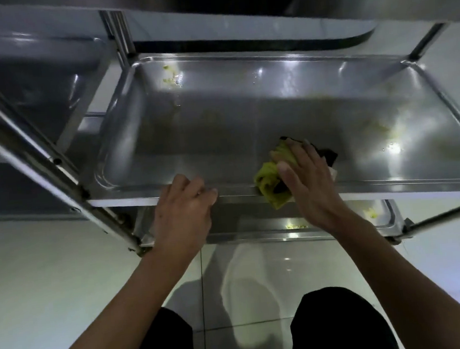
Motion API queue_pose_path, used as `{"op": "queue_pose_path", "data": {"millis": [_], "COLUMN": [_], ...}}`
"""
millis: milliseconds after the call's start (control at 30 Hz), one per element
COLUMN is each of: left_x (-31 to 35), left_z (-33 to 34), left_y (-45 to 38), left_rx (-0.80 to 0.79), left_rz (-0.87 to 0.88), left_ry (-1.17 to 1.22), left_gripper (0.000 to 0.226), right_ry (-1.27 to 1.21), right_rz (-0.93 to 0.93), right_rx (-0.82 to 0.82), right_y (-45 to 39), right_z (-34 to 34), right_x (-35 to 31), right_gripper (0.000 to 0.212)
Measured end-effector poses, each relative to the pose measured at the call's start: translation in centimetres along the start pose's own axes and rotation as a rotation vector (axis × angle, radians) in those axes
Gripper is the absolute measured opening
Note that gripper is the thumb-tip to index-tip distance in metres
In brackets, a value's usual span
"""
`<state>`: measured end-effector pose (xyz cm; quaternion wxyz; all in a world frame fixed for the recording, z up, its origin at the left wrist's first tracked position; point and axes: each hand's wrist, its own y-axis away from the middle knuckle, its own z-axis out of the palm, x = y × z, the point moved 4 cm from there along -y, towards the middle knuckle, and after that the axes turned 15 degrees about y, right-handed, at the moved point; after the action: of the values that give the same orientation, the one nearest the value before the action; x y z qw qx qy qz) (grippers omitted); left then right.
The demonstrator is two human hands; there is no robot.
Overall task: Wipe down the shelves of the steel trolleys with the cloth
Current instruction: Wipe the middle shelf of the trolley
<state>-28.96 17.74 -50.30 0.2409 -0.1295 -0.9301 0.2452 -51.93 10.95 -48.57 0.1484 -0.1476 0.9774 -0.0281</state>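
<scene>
A steel trolley shelf shaped like a shallow tray fills the middle of the view. Yellow-green smears mark its far left corner and fainter ones its right side. A crumpled yellow-green and black cloth lies on the shelf's near rim. My right hand lies on top of the cloth with straight fingers, pressing it down. My left hand grips the shelf's front edge, fingers curled over the rim.
A lower shelf with yellow crumbs shows under the front edge. A second steel trolley stands to the left, its slanted posts close to my left hand. White tiled floor lies below, my dark-trousered legs at the bottom.
</scene>
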Motion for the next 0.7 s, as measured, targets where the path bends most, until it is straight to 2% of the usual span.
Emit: {"op": "queue_pose_path", "data": {"millis": [100, 167, 267, 433, 700], "left_x": [0.2, 0.4, 0.6, 0.7, 1.9], "left_z": [-0.1, -0.4, -0.8, -0.5, 1.2], "left_y": [0.0, 0.0, -0.5, -1.3, -3.1], "left_rx": [0.014, -0.001, -0.046, -0.098, -0.097], "left_rz": [-0.028, -0.044, -0.041, -0.029, -0.112], "left_ry": [0.017, 0.035, 0.020, -0.018, -0.036], "left_gripper": [0.016, 0.011, 0.013, 0.005, 0.005], "right_ry": [0.142, 0.076, -0.015, 0.046, 0.041], "right_rz": [0.111, 0.220, 0.195, 0.151, 0.134], "right_rx": [0.074, 0.111, 0.092, 0.087, -0.013], "right_y": [0.2, 0.8, 1.0, -0.7, -2.6], "right_z": [-0.4, -1.0, -1.0, -0.5, -0.7], "right_x": [-0.5, -0.9, -1.9, -1.8, 1.0], "right_gripper": [0.066, 0.069, 0.049, 0.062, 0.066]}}
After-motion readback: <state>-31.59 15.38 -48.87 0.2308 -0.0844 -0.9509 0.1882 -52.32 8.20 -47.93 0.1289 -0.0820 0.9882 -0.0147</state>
